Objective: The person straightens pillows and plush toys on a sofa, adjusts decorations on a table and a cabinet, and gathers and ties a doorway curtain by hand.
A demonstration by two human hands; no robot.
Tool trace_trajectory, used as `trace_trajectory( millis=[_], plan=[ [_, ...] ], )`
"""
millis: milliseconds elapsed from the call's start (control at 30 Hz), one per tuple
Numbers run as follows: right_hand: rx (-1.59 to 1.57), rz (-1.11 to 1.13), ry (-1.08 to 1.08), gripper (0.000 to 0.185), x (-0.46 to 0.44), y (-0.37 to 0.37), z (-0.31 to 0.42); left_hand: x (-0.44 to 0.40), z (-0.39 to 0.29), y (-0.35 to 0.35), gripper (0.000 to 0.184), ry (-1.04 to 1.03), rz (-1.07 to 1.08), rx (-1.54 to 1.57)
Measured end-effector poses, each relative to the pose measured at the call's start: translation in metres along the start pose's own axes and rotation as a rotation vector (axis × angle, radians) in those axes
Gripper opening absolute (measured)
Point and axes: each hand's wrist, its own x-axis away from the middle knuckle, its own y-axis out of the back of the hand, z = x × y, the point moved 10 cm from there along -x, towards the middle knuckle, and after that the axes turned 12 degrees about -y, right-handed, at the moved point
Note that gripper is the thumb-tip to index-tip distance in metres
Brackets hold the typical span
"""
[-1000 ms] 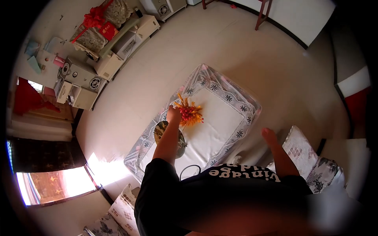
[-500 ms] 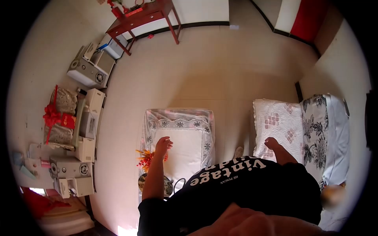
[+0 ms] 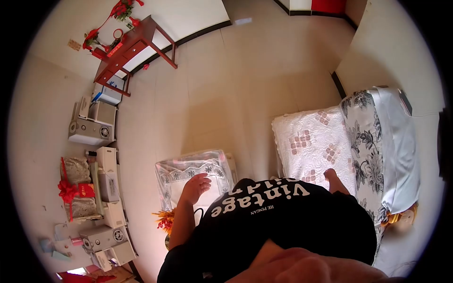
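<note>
My left hand (image 3: 197, 187) is over the low table (image 3: 181, 174), which has a white, lace-edged cloth under clear plastic. Its fingers are apart and hold nothing. Beside my left forearm are orange and red artificial flowers (image 3: 165, 220), partly hidden by the arm. A sliver of a round, dark patterned object (image 3: 167, 242) shows below them. My right hand (image 3: 330, 174) hangs at my other side, over the white quilted sofa cover (image 3: 309, 134). It looks small and turned away, so its fingers cannot be made out.
A red-brown desk (image 3: 125, 54) with red vases and flowers stands at the back left. Speakers (image 3: 89, 131) and white cabinets (image 3: 113, 214) line the left wall. A floral sofa back (image 3: 368, 146) and a stuffed toy (image 3: 398, 219) are at the right.
My left hand has come away from the flowers, its fingers now spread. The view has turned and shifted toward the sofa; the table and flowers sit lower and farther left, and my body hides more of them.
</note>
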Motion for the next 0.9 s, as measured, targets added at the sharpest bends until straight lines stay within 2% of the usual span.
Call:
trace_trajectory(
  millis=[100, 133, 167, 200, 300, 400, 500, 600, 633, 733, 767, 900],
  plan=[
    [-0.118, -0.091, 0.042, 0.021, 0.008, 0.032, 0.015, -0.027, -0.012, -0.004, 0.025, 0.014, -0.005, -0.001],
    [-0.366, -0.037, -0.080, 0.019, 0.000, 0.034, 0.010, -0.039, -0.015, -0.001, 0.025, 0.009, -0.009, 0.028],
    [-0.745, -0.075, -0.235, 0.018, -0.005, 0.036, 0.003, -0.058, -0.014, 0.009, 0.022, 0.016, -0.016, 0.019],
    [-0.823, -0.133, -0.215, 0.020, -0.012, 0.040, 0.009, -0.076, -0.020, 0.010, 0.019, 0.043, -0.043, 0.012],
    [-1.058, -0.053, -0.422, 0.020, -0.004, 0.058, 0.005, -0.141, -0.045, -0.011, 0.017, 0.073, 0.068, 0.019],
    [-1.105, 0.000, -0.583, 0.024, 0.007, 0.068, -0.008, -0.202, -0.081, -0.047, 0.017, 0.080, 0.196, 0.017],
    [-0.909, -0.013, -0.598, 0.028, 0.005, 0.069, -0.001, -0.250, -0.114, -0.075, 0.017, 0.114, 0.291, 0.012],
    [-0.965, 0.011, -0.681, 0.030, 0.012, 0.080, 0.008, -0.294, -0.143, -0.108, 0.017, 0.179, 0.412, 0.010],
    [-0.998, 0.080, -0.680, 0.031, 0.014, 0.088, 0.014, -0.306, -0.148, -0.118, 0.017, 0.211, 0.453, 0.012],
    [-1.353, -0.008, -0.856, 0.031, 0.041, 0.126, 0.018, -0.339, -0.157, -0.140, 0.016, 0.272, 0.515, -0.031],
    [-1.384, -0.024, -0.869, 0.033, 0.051, 0.144, 0.020, -0.350, -0.155, -0.153, 0.016, 0.286, 0.534, -0.045],
    [-1.443, -0.004, -0.894, 0.033, 0.051, 0.138, 0.025, -0.367, -0.138, -0.197, 0.016, 0.367, 0.603, -0.035]
  ],
)
